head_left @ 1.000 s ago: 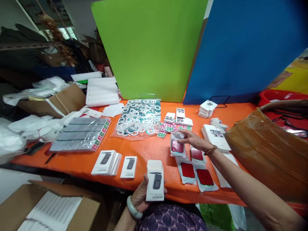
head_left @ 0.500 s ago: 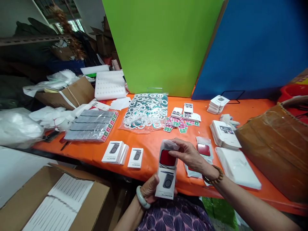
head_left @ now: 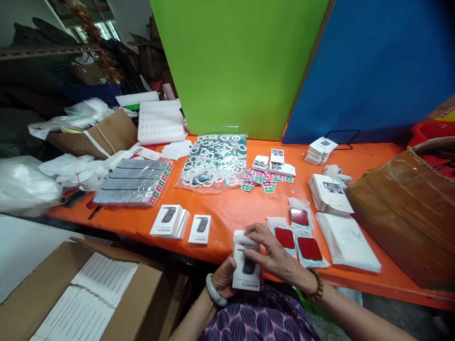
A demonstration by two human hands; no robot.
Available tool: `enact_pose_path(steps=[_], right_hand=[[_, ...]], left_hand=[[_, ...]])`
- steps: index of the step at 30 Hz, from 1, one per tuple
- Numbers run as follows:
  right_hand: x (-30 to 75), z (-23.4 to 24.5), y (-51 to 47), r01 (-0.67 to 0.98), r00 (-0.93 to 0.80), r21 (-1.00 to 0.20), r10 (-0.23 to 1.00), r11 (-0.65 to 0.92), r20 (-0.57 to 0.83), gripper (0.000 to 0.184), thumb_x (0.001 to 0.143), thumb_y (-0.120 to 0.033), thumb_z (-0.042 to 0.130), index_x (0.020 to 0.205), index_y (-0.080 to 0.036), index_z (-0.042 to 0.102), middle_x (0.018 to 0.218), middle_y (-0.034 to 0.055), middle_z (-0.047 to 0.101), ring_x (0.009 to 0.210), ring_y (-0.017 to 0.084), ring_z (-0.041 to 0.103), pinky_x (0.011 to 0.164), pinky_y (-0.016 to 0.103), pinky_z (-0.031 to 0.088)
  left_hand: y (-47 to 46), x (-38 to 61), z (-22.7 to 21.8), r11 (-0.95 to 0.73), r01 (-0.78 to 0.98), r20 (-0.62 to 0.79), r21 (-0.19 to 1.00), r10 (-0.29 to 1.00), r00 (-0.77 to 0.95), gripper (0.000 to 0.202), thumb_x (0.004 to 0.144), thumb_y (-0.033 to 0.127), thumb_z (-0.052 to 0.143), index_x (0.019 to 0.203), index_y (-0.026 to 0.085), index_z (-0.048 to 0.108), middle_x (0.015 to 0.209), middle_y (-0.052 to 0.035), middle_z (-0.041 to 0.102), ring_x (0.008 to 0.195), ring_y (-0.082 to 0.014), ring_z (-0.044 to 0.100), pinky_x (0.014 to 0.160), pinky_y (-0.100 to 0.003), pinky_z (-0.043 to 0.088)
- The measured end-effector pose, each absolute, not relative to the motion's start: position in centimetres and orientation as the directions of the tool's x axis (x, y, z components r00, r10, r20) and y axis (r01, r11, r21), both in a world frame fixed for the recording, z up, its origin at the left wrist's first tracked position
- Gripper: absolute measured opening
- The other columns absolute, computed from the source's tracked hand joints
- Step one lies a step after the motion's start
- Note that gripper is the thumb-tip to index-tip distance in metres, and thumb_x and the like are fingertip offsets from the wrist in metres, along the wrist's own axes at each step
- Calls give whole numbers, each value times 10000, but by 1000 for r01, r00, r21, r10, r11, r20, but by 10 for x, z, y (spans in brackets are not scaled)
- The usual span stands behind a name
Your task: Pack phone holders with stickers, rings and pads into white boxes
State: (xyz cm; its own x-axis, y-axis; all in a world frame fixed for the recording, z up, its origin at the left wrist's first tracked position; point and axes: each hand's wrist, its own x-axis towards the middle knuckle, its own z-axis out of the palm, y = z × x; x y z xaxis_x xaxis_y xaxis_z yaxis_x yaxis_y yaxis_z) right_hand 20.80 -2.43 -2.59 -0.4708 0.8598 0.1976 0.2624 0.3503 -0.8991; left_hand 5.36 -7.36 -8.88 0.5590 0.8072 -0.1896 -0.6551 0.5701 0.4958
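Note:
My left hand is closed round the lower part of a small white box printed "MAGNETIC" with a dark device picture. At its top, my right hand grips the box, thumb over the front and bent fingers at the whitish upper end. Whatever is inside the box is hidden. Just right of my right hand lie several red square pieces in whitish sleeves. Left of my hands stand a single matching box and a row of such boxes.
A bag of white rings lies at the back, beside small printed cards. White sleeves and a stack of leaflets are at right, near a large brown container. An open carton stands at lower left.
The red square piece in its sleeve has gone down into the box, out of sight. My right hand has come down onto the box's upper end, uncovering the red pieces on the table.

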Motion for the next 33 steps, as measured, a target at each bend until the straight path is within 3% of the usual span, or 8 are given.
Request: enact_pose_path(steps=[4, 7, 10, 14, 19, 26, 30, 33], right_hand=[[210, -25, -38, 317, -401, -877, 889, 362, 222, 160, 879, -323, 551, 971, -217, 627, 1282, 103, 465, 1203, 256, 423, 990, 394, 362], [216, -27, -41, 332, -439, -917, 897, 223, 59, 234, 916, -359, 496, 812, -190, 620, 1001, 73, 570, 920, 189, 539, 784, 301, 432], [218, -36, -46, 323, -478, -944, 872, 65, -104, 335, 909, -404, 493, 672, -172, 539, 682, -3, 494, 636, 127, 459, 586, 248, 365], [211, -45, -53, 228, -486, -970, 853, -85, -189, 326, 879, -425, 522, 687, -162, 544, 666, -17, 486, 627, 118, 443, 576, 234, 343], [203, -49, -55, 204, -421, -975, 891, -88, -169, 292, 849, -384, 571, 667, -156, 566, 654, -15, 507, 624, 116, 456, 573, 231, 339], [215, -71, -74, -232, -314, -906, 909, -355, -275, 397, 693, -353, 764, 1009, -233, 556, 805, -16, 633, 715, 142, 583, 664, 255, 461], [218, -79, -89, -260, -275, -889, 912, -376, -305, 334, 702, -375, 758, 950, -208, 610, 865, 23, 665, 813, 174, 615, 748, 291, 480], [216, -79, -91, -172, -265, -904, 902, -391, -340, 322, 706, -437, 735, 875, -180, 637, 789, 17, 640, 695, 146, 574, 642, 259, 457]], left_hand=[[-74, 55, -78, 548, -653, -178, 524, 820, 545, 752, 600, 577, 763, 1208, 170, 589, 995, -105, 673, 892, -257, 648, 796, -348, 487], [-79, 54, -75, 575, -564, -263, 593, 800, 539, 750, 595, 623, 738, 1146, 127, 628, 934, -119, 682, 819, -230, 646, 739, -312, 473], [-87, 49, -76, 595, -368, -373, 715, 769, 520, 685, 652, 655, 672, 1040, 91, 672, 828, -93, 683, 690, -164, 609, 646, -257, 440], [-96, 44, -72, 481, -87, -434, 872, 843, 318, 451, 676, 496, 732, 865, 88, 694, 749, -40, 666, 665, -131, 563, 649, -242, 431], [-104, 44, -67, 350, -211, -357, 913, 934, 2, 406, 615, 304, 801, 907, 156, 561, 717, 15, 649, 651, -122, 580, 648, -238, 461], [-110, 37, -72, 248, -220, -248, 943, 968, 27, 376, 772, 308, 681, 1092, 174, 536, 951, -45, 675, 717, -103, 611, 694, -228, 486], [-107, 39, -73, 279, -138, -275, 950, 960, 42, 329, 773, 345, 664, 1033, 150, 612, 883, -42, 678, 689, -112, 594, 663, -229, 477], [-100, 42, -71, 263, -48, -265, 963, 964, -24, 232, 770, 363, 645, 813, 135, 644, 711, -15, 642, 633, -116, 556, 622, -229, 450]])
